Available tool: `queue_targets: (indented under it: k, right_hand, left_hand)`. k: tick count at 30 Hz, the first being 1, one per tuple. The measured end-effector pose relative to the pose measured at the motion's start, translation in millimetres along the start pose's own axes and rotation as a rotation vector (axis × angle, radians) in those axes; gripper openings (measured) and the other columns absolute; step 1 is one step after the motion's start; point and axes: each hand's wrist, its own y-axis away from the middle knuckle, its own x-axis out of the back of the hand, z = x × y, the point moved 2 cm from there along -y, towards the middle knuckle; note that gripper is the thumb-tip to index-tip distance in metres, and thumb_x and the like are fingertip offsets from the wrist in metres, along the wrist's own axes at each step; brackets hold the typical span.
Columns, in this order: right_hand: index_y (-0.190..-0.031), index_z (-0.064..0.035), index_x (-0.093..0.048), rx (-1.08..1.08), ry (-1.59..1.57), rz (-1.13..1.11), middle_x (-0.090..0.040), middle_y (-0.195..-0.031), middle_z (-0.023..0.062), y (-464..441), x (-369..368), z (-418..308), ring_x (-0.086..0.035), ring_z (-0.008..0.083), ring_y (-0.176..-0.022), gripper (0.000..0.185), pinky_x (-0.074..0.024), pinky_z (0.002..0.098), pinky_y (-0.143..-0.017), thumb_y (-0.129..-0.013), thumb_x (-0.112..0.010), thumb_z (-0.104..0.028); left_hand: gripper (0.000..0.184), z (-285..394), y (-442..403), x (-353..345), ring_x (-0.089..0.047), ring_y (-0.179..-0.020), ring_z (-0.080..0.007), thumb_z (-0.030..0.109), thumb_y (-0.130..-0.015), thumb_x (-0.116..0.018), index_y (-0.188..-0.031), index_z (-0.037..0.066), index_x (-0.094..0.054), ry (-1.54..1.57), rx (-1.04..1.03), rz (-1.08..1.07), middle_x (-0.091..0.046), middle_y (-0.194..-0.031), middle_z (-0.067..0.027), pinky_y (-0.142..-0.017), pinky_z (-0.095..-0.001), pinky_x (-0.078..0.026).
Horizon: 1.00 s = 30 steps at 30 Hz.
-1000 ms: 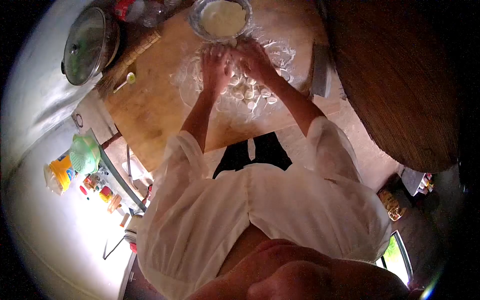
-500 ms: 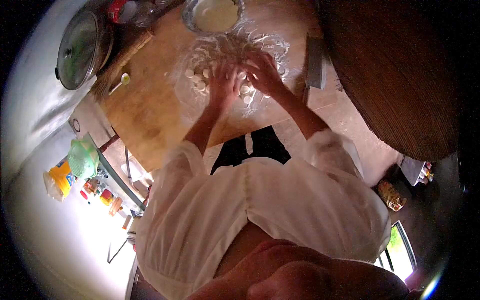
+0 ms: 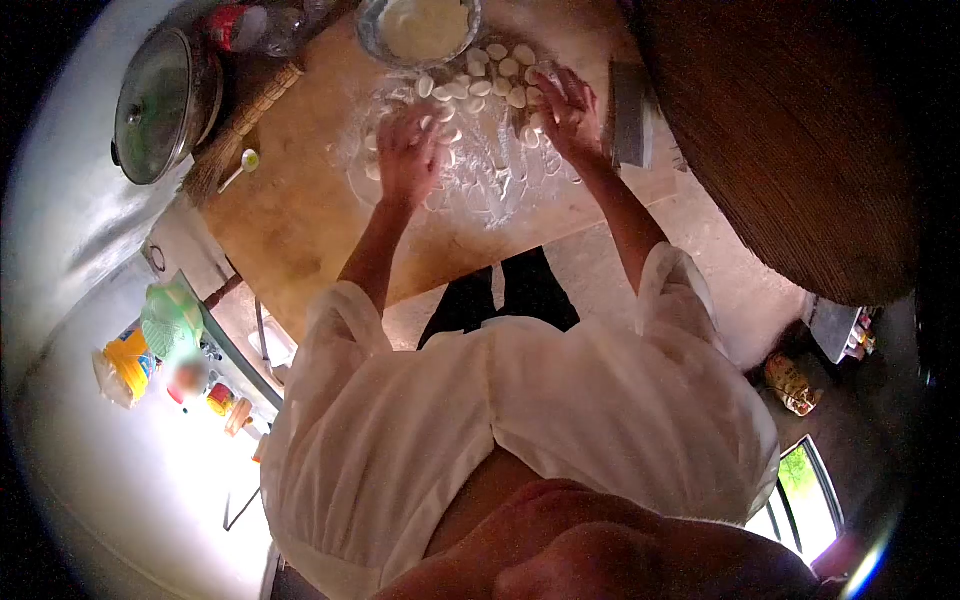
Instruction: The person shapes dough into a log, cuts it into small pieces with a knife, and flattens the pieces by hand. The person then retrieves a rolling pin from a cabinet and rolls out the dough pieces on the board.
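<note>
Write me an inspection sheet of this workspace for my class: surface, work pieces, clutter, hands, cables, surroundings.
Surface: wooden table, dusted with white powder around the pieces.
Work pieces: many small, pale, rounded pieces, some partly hidden by the hands; bowl of pale contents at the far edge.
Clutter: broom, small spoon and lidded pan on the left.
Hands: left hand and right hand bare, fingers spread, at opposite sides of the pieces; grip on any piece cannot be told.
Cables: a thin dark line lower left; whether a cable, unclear.
Surroundings: green plastic item and yellow container left; large brown ribbed object right.
</note>
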Motion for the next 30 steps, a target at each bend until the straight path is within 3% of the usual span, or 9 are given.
queue_targets:
  k: [4, 6, 10, 16, 18, 20, 22, 26, 30]
  right_hand:
    - [-0.134, -0.0209, -0.06, -0.264, 0.242, 0.076, -0.046, -0.148, 0.0124, 2, -36, 2, -0.043, 0.0347, -0.136, 0.039, -0.0377, 0.0524, -0.107, -0.095, -0.061, -0.02]
    - [-0.14, -0.0185, -0.053, 0.03, 0.089, 0.023, -0.044, -0.148, 0.0131, -4, -61, -26, -0.042, 0.0366, -0.133, 0.051, -0.0366, 0.0555, -0.106, -0.091, -0.065, -0.028]
    - [-0.137, -0.02, -0.055, 0.032, 0.067, -0.156, -0.046, -0.146, 0.0138, 31, -39, -86, -0.04, 0.0389, -0.137, 0.044, -0.0316, 0.0568, -0.111, -0.093, -0.062, -0.024]
    - [-0.128, -0.026, -0.063, 0.264, 0.064, -0.386, -0.044, -0.151, 0.0066, 22, -40, -98, -0.036, 0.0334, -0.142, 0.043, -0.0262, 0.0577, -0.116, -0.086, -0.072, -0.023]
    - [-0.126, -0.0265, -0.065, 0.297, 0.019, -0.3, -0.05, -0.146, 0.006, 8, -48, -66, -0.039, 0.0313, -0.14, 0.039, -0.0274, 0.0559, -0.115, -0.088, -0.072, -0.025]
    - [-0.128, -0.0273, -0.065, 0.128, 0.091, -0.214, -0.052, -0.145, 0.0066, -6, -29, -51, -0.041, 0.0319, -0.138, 0.039, -0.031, 0.0539, -0.114, -0.09, -0.07, -0.021]
    - [-0.129, -0.0248, -0.065, 0.045, 0.109, -0.067, -0.054, -0.144, 0.0079, -15, -22, -21, -0.046, 0.0322, -0.135, 0.038, -0.035, 0.0524, -0.111, -0.091, -0.066, -0.018]
    - [-0.125, -0.0166, -0.067, -0.083, 0.06, 0.167, -0.059, -0.136, 0.0127, -63, -36, 12, -0.052, 0.0354, -0.126, 0.035, -0.0392, 0.0514, -0.105, -0.09, -0.066, -0.022]
    - [-0.129, -0.02, -0.063, 0.001, 0.042, -0.135, -0.051, -0.143, 0.0119, -53, -42, -37, -0.047, 0.0361, -0.13, 0.039, -0.035, 0.0535, -0.109, -0.091, -0.065, -0.025]
  left_hand:
    - [0.049, -32, -3, -35, -0.043, -0.135, -0.0377, 0.039, -0.094, -0.06, -0.139, 0.019, -0.055, -0.037, 0.297, 0.143, -0.051, -0.143, -0.0136, -0.113, -0.063, -0.023]
    - [0.049, 3, -7, -40, -0.04, -0.137, -0.0377, 0.035, -0.093, -0.063, -0.138, 0.018, -0.055, -0.086, 0.175, 0.078, -0.048, -0.147, -0.0141, -0.115, -0.0638, -0.02]
    - [0.048, 27, 33, -33, -0.038, -0.139, -0.0361, 0.032, -0.093, -0.062, -0.137, 0.013, -0.055, -0.102, 0.08, 0.031, -0.038, -0.154, -0.0113, -0.116, -0.0638, -0.018]
    - [0.049, -7, 70, -26, -0.036, -0.14, -0.0403, 0.031, -0.095, -0.058, -0.14, 0.011, -0.051, -0.143, 0.373, 0.138, -0.042, -0.151, -0.0188, -0.116, -0.0616, -0.02]
    - [0.047, -21, 47, -61, -0.034, -0.141, -0.0399, 0.029, -0.096, -0.056, -0.142, 0.021, -0.052, -0.084, 0.328, 0.16, -0.041, -0.153, -0.0114, -0.117, -0.0628, -0.017]
    - [0.048, 16, 1, -42, -0.035, -0.14, -0.0411, 0.032, -0.095, -0.057, -0.141, 0.021, -0.053, 0.086, 0.351, 0.137, -0.041, -0.154, -0.0126, -0.116, -0.064, -0.017]
    - [0.05, 29, -33, -46, -0.038, -0.138, -0.0419, 0.035, -0.093, -0.061, -0.141, 0.02, -0.052, 0.002, 0.078, 0.175, -0.043, -0.152, -0.0128, -0.115, -0.0651, -0.02]
    - [0.054, 40, -57, -53, -0.039, -0.137, -0.0418, 0.037, -0.091, -0.065, -0.141, 0.021, -0.052, 0.009, 0.15, 0.158, -0.044, -0.151, -0.0104, -0.113, -0.0653, -0.024]
    - [0.046, 50, -20, -35, -0.031, -0.142, -0.0447, 0.03, -0.092, -0.064, -0.136, 0.015, -0.056, -0.001, -0.018, -0.03, -0.042, -0.153, -0.0093, -0.116, -0.0641, -0.02]
